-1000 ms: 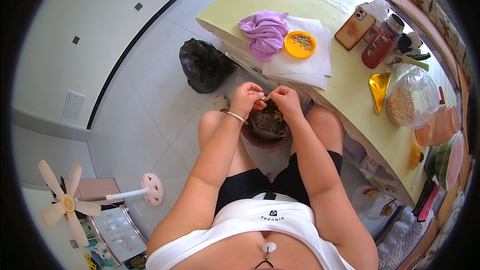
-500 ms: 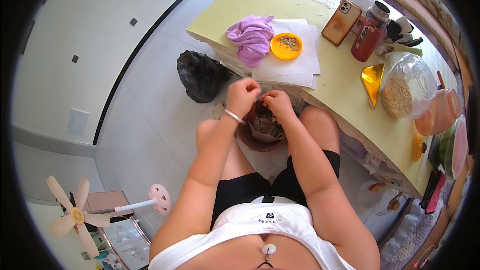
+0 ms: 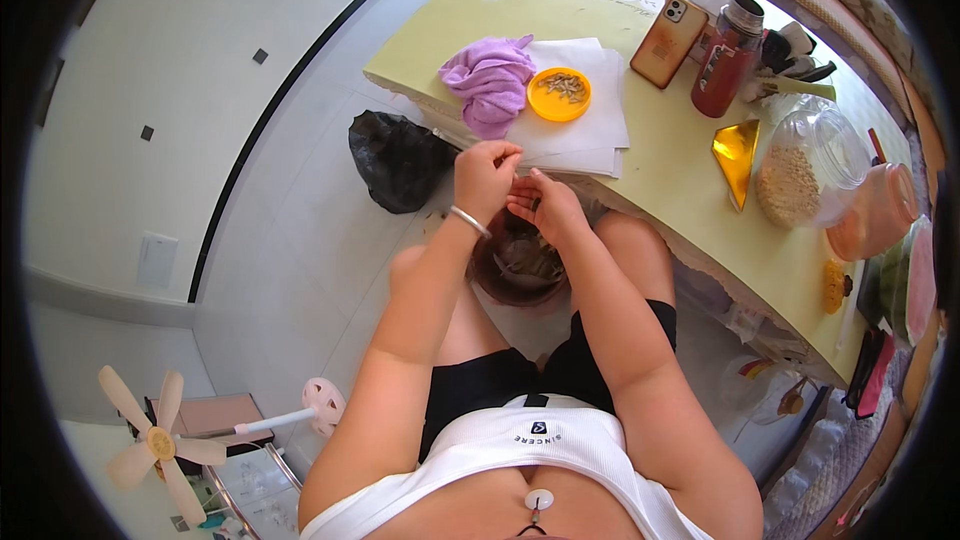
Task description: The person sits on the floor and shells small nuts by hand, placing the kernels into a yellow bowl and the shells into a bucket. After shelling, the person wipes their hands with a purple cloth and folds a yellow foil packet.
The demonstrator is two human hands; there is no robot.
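Above a brown bin (image 3: 500, 292) between my knees, my two hands are close together. My left hand (image 3: 487, 180), with a bangle at the wrist, has its fingertips pinched; whatever is between them is too small to make out. My right hand (image 3: 550, 206) is beside it with fingers apart and partly curled, the palm turned up; a small dark spot shows at the fingers, and I cannot tell what it is. Scraps lie inside the bin. Just beyond, a yellow round lid (image 3: 559, 117) holds small brownish slender pieces and rests on white paper sheets (image 3: 603, 110).
Left of the lid lies a purple cloth (image 3: 488, 80). A phone (image 3: 668, 43), red bottle (image 3: 722, 70), gold foil piece (image 3: 736, 155), and clear jar (image 3: 790, 185) of pale pieces stand or lie rightward on the table. A black plastic bag (image 3: 395, 162) sits on the floor.
My left hand has shifted slightly, still pinched. My right hand has gone from pinched fingers to fingers apart, palm up. The whole view has shifted a little.
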